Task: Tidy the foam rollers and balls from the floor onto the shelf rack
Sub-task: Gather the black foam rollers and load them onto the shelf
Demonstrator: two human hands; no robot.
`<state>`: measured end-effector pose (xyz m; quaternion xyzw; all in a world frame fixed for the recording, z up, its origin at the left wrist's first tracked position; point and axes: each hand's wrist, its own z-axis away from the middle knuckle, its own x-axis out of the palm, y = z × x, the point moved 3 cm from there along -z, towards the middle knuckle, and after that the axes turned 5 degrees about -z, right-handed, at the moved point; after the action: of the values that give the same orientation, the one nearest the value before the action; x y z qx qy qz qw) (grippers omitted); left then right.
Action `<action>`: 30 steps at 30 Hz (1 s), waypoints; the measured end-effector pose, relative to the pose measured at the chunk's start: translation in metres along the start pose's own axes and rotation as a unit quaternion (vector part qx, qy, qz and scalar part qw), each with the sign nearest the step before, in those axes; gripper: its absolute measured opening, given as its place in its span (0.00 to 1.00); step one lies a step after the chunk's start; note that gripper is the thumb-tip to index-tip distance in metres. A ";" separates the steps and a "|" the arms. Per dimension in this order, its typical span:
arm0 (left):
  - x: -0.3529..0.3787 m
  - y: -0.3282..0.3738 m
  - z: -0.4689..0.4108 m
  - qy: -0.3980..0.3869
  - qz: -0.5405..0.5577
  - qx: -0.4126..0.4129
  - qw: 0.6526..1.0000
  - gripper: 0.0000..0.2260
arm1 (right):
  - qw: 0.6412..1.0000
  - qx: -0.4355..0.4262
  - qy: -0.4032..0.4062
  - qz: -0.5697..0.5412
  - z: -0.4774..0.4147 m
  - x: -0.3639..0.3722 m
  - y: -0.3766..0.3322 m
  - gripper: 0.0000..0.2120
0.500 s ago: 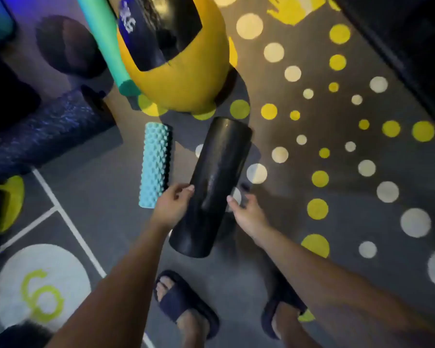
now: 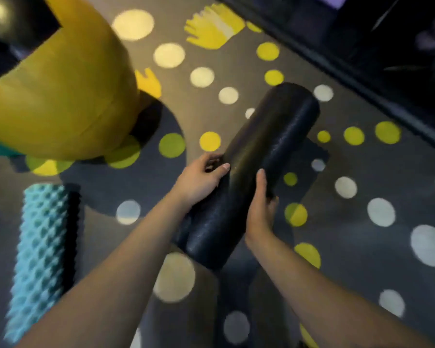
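Black foam roller (image 2: pixel 261 151) has come up off the dotted floor (image 2: pixel 362 247) since half a second ago, with both hands on it.
I see the left hand (image 2: pixel 201 178) wrapped on its 9 o'clock flank and the right hand (image 2: pixel 260 207) clamped on its 3 o'clock side, thumb on top. The roller is mid-frame, far end pointing to 1 o'clock. A teal knobbed roller (image 2: pixel 40 259) lies at 8 o'clock, a yellow ball (image 2: pixel 60 96) at 10.

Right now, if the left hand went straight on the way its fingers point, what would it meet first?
The black roller: the left hand grips its side, so no gap is left. Beyond it, probably the right hand, though depth is unclear.
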<state>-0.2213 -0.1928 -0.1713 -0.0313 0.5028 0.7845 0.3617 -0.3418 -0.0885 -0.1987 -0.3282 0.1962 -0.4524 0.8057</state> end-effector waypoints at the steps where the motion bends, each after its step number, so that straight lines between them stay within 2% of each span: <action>1: 0.018 0.024 -0.029 -0.020 -0.014 0.040 0.999 0.33 | 0.998 -0.046 0.028 -0.033 -0.028 -0.004 -0.025 0.40; 4: 0.071 0.089 -0.077 -0.063 -0.091 0.143 0.984 0.33 | 0.988 -0.112 0.090 -0.057 -0.083 -0.025 -0.080 0.41; 8: 0.110 0.119 -0.058 -0.101 -0.198 0.204 0.953 0.24 | 0.981 -0.104 0.156 0.048 -0.096 -0.068 -0.096 0.52; 9: 0.114 0.117 -0.045 -0.106 -0.198 0.216 0.950 0.23 | 0.973 -0.111 0.176 0.100 -0.094 -0.079 -0.096 0.49; 11: 0.117 0.099 -0.024 -0.084 -0.180 0.243 0.949 0.21 | 0.949 -0.143 0.208 0.190 -0.086 -0.093 -0.099 0.35; 14: 0.115 0.065 -0.003 -0.082 -0.163 0.233 0.955 0.23 | 0.893 -0.214 0.218 0.331 -0.069 -0.094 -0.110 0.22; 16: 0.110 0.045 0.002 -0.062 -0.152 0.204 0.965 0.24 | 0.835 -0.275 0.212 0.426 -0.062 -0.087 -0.115 0.20; 17: 0.105 0.035 0.004 -0.058 -0.146 0.185 0.970 0.25 | 0.799 -0.315 0.213 0.465 -0.058 -0.082 -0.118 0.22; 19: 0.094 0.017 0.004 -0.069 -0.119 0.138 0.981 0.27 | 0.699 -0.400 0.182 0.565 -0.051 -0.069 -0.128 0.28; 20: 0.090 0.010 0.004 -0.077 -0.092 0.115 0.986 0.29 | 0.648 -0.422 0.149 0.616 -0.050 -0.062 -0.131 0.29; 21: 0.087 0.006 0.005 -0.084 -0.064 0.097 0.990 0.30 | 0.617 -0.428 0.117 0.650 -0.049 -0.059 -0.135 0.29; 23: 0.087 0.005 0.009 -0.094 -0.025 0.083 0.992 0.30 | 0.608 -0.409 0.093 0.674 -0.044 -0.055 -0.138 0.27; 25: 0.085 0.006 0.014 -0.084 -0.052 0.076 0.992 0.24 | 0.608 -0.404 0.102 0.675 -0.034 -0.049 -0.138 0.23; 26: 0.079 0.006 0.017 -0.049 -0.074 0.065 0.994 0.22 | 0.603 -0.412 0.097 0.676 -0.029 -0.041 -0.135 0.21; 27: 0.068 0.004 0.020 0.017 -0.089 0.047 0.995 0.20 | 0.595 -0.426 0.079 0.677 -0.024 -0.031 -0.129 0.20; 29: 0.030 -0.006 0.028 0.201 -0.048 0.014 0.978 0.18 | 0.581 -0.469 0.004 0.665 -0.015 0.000 -0.108 0.19; 30: 0.004 -0.013 0.036 0.292 -0.018 0.020 0.956 0.15 | 0.582 -0.489 -0.039 0.648 -0.008 0.019 -0.095 0.18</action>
<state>-0.2056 -0.1589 -0.1651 -0.2614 0.6012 0.7242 0.2139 -0.3936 -0.1433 -0.1373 -0.4757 0.5168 0.3675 0.6096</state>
